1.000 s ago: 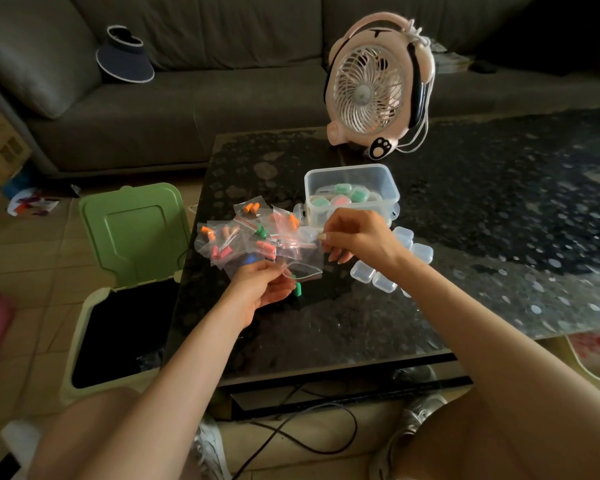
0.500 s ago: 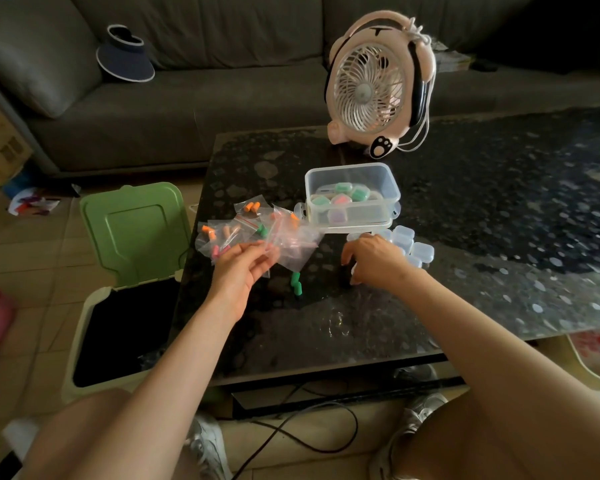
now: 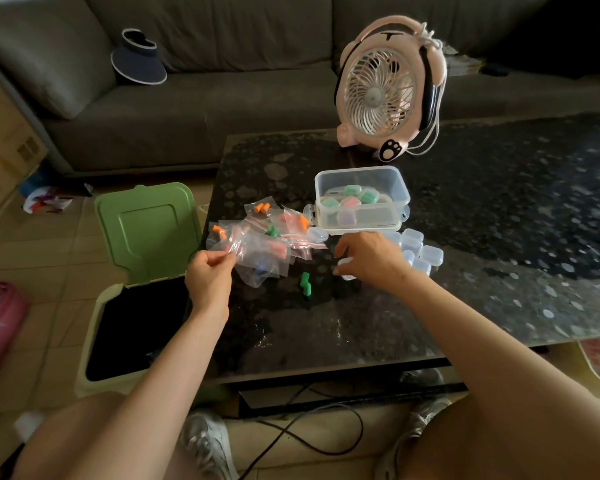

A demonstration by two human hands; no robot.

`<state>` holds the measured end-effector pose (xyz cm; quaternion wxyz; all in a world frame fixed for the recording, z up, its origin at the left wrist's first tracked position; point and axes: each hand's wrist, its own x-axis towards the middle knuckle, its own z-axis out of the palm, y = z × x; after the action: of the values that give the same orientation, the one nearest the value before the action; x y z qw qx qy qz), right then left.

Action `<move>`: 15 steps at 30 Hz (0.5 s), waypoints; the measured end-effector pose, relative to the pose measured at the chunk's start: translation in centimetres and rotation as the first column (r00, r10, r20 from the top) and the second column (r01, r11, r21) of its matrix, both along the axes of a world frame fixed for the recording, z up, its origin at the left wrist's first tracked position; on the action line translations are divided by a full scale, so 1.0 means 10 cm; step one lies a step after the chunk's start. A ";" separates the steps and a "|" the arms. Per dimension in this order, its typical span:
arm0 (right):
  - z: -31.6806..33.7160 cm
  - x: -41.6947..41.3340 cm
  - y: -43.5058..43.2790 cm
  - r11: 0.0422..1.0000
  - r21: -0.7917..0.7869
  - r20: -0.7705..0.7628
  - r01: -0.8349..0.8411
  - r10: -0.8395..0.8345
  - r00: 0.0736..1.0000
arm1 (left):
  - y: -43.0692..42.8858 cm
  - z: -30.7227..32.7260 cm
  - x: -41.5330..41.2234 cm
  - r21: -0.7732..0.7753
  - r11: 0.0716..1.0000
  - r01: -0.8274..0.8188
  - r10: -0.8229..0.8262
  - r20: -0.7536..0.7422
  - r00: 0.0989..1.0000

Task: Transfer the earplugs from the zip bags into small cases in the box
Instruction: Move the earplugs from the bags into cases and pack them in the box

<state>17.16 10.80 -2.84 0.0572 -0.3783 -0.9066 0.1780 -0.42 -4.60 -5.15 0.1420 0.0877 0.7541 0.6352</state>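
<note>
as the left hand (image 3: 208,280) is pinching a zip bag (image 3: 257,271), the right hand (image 3: 369,259) is gripping a small case (image 3: 346,269). loose earplugs (image 3: 305,285) are likely awaiting it

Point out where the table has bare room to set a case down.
Free: the near strip of table between the loose green earplugs and the front edge; the wide stretch right of the clear box and empty cases. Crowded: between the zip bags, box and cases, where the left hand and right hand work.
</note>
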 end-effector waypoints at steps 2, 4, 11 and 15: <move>0.03 -0.03 -0.04 0.993 -0.118 -0.088 -0.018 0.008 0.996 | 0.00 -0.01 0.00 -0.021 0.999 0.036 -0.036 0.004 0.999; 0.07 -0.06 -0.06 0.974 -0.224 -0.159 -0.028 -0.008 0.987 | 0.01 -0.01 0.02 -0.023 0.998 0.057 -0.057 -0.009 0.998; 0.23 -0.08 -0.14 0.808 -0.584 -0.371 -0.079 -0.179 0.911 | 0.03 -0.04 -0.03 -0.077 0.987 0.139 -0.140 -0.007 0.990; 0.27 -0.09 -0.17 0.722 -0.672 -0.454 -0.165 -0.225 0.862 | 0.04 -0.06 0.01 -0.151 0.978 0.142 -0.174 -0.227 0.958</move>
<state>16.21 9.11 -0.16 0.1505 -0.3269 -0.7194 0.5940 -0.37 -4.21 -5.78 0.1061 0.2140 0.7971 0.5546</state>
